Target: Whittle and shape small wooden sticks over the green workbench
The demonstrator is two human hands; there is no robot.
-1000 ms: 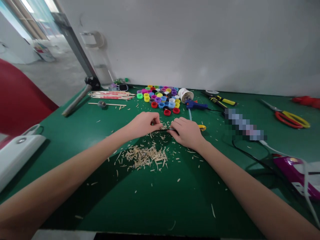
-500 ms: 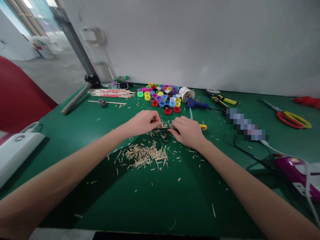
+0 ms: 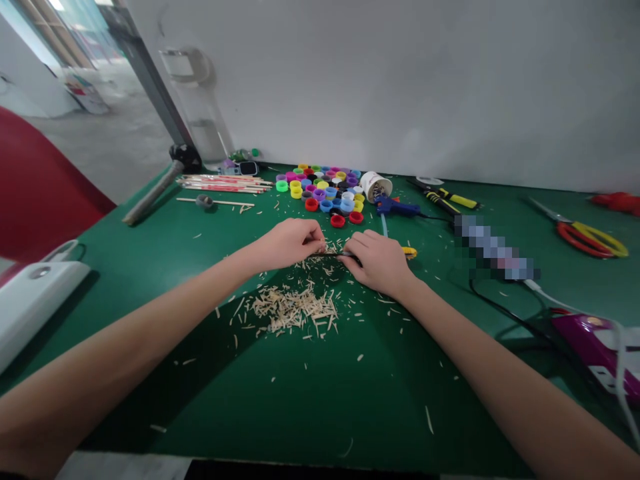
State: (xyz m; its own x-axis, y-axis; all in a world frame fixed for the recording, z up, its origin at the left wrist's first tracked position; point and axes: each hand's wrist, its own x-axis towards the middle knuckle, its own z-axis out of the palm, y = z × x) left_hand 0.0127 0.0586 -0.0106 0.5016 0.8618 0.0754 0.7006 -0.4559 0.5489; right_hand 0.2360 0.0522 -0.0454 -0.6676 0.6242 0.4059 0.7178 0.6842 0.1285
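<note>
**Stick pinched betw. both hands**

Thin dark stick lies low over green table, long axis L–R; left hand pinches its L end; right hand curled round R end; wood shavings heaped just nearer; coloured caps and glue gun behind.

I see left hand and right hand low on the green table, both pinching a thin dark stick between them. Wood shavings piled just in front. Coloured caps, blue glue gun, scissors farther back.
</note>
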